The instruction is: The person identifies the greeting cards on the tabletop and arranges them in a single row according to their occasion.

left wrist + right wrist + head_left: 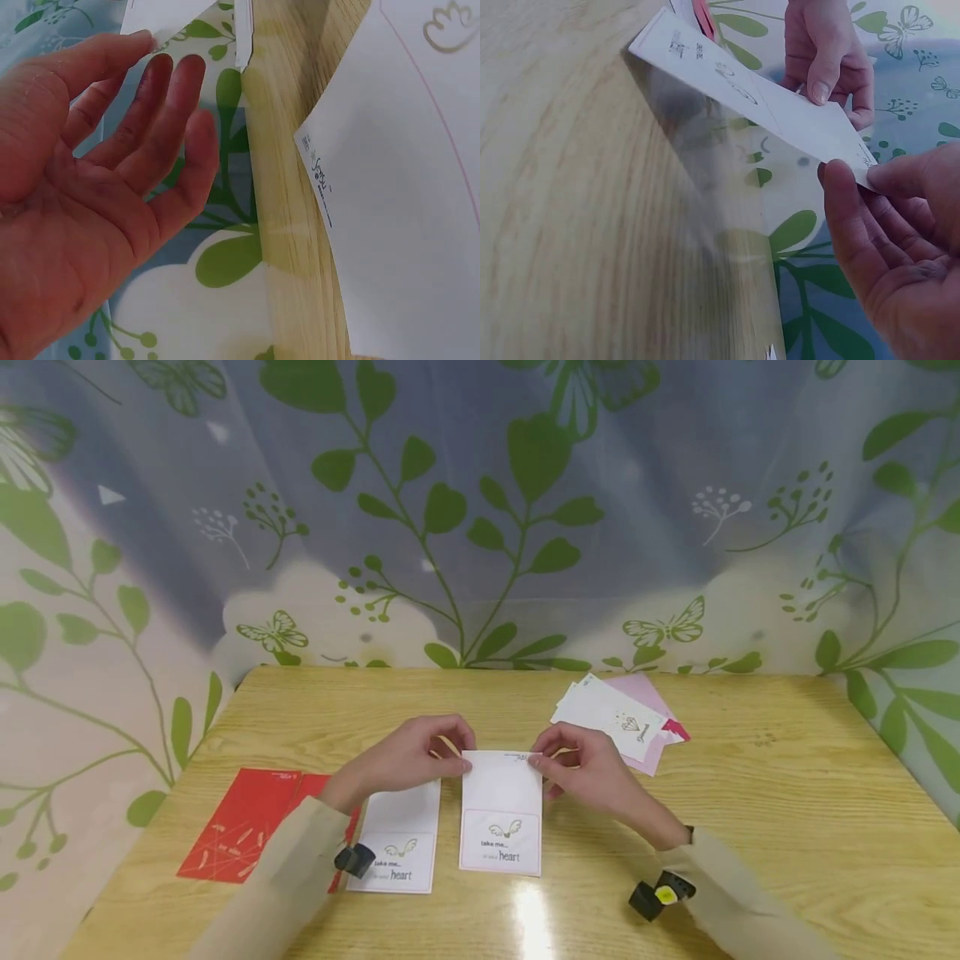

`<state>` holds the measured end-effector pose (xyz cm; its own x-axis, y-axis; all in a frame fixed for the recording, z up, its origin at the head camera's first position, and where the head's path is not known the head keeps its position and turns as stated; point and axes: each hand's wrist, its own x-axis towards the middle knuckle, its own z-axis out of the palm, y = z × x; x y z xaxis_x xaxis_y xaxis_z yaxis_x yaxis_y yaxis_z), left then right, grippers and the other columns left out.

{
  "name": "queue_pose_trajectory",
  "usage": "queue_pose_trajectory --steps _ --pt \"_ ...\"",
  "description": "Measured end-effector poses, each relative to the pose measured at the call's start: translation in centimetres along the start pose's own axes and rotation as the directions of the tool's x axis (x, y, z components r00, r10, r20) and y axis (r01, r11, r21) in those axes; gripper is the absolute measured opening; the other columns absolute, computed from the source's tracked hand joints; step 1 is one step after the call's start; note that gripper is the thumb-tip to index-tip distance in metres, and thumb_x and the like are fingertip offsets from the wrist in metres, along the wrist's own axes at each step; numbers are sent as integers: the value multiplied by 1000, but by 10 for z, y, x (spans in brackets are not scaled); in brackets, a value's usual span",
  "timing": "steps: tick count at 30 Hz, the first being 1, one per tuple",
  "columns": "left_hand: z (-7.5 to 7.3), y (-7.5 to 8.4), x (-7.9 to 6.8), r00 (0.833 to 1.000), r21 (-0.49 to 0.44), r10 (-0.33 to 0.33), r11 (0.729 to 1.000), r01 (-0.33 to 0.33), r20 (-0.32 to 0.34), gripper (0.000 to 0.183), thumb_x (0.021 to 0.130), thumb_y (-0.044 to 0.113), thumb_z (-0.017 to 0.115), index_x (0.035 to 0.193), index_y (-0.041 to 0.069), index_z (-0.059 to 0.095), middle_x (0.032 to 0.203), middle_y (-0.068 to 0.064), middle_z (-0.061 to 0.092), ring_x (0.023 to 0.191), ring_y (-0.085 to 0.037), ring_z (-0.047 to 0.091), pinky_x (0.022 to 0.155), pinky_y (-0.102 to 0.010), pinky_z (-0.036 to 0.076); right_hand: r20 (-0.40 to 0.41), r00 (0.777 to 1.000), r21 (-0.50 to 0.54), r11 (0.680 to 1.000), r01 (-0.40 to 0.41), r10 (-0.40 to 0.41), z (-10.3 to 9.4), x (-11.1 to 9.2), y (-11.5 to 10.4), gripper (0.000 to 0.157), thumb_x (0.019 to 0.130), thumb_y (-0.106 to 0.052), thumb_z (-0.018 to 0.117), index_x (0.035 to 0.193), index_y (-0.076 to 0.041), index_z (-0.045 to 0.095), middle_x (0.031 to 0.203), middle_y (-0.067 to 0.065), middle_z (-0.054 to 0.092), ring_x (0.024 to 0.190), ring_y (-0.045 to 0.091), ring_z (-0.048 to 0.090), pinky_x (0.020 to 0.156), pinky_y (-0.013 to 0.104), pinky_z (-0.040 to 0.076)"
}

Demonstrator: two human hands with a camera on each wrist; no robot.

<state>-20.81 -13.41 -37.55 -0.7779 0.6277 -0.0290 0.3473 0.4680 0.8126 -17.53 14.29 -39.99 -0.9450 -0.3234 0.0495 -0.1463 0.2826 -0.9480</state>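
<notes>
A white envelope point(501, 793) with gold wings and the words "take me... heart" is held up by its top edge, tilted over the table. My left hand point(408, 756) pinches its top left corner between thumb and fingers. At the top right corner, my right hand point(592, 768) grips it the same way; the right wrist view shows this thumb point(900, 176) on the paper's face. A second, matching white envelope point(401, 810) lies just left of it, under the left wrist. It fills the right side of the left wrist view point(405, 202).
Red envelopes point(243, 818) with gold marks lie at the table's left, partly covered by the left forearm. Behind the right hand is a loose pile of white cards point(611, 714) and pink paper point(637, 687). A leaf-patterned curtain point(480, 527) hangs along the table's back edge.
</notes>
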Motion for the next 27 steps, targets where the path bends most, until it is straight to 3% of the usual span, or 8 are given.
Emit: queue_pose_trajectory --steps 5,11,15,21,27 --pt "-2 -3 -3 1000 89 -8 996 6 22 12 93 14 73 103 15 68 104 1 70 101 -14 69 89 -31 58 39 999 -70 997 12 -9 5 1 3 8 94 -7 71 100 -4 67 95 16 68 73 31 70 58 39 61" --pt "-2 -11 -4 1000 235 -8 972 7 3 8 91 16 75 97 19 72 108 2 71 108 -23 66 98 -46 52 76 990 -275 952 133 -117 11 4 7 5 92 -12 74 93 -9 70 90 3 73 76 14 67 63 24 56" --pt "0 -17 -3 1000 307 1 952 0 -3 8 89 15 77 92 21 73 114 -2 70 113 -28 63 103 -48 48 102 985 -342 925 164 -137 15 7 10 4 93 -12 74 91 -12 70 89 -1 74 83 9 67 73 23 56" --pt "1 -21 -3 1000 352 -9 936 7 4 7 88 16 77 92 20 73 120 -5 69 117 -27 63 104 -48 48 127 989 -389 913 121 -77 20 12 13 5 93 -13 74 92 -16 70 94 -3 74 89 10 66 78 24 56" --pt "1 -26 -5 999 372 -28 928 16 25 6 88 16 76 90 17 71 135 -16 64 128 -37 58 111 -54 44 139 983 -485 858 171 -118 25 19 15 6 90 -15 76 90 -17 71 92 -5 72 87 9 61 79 26 51"
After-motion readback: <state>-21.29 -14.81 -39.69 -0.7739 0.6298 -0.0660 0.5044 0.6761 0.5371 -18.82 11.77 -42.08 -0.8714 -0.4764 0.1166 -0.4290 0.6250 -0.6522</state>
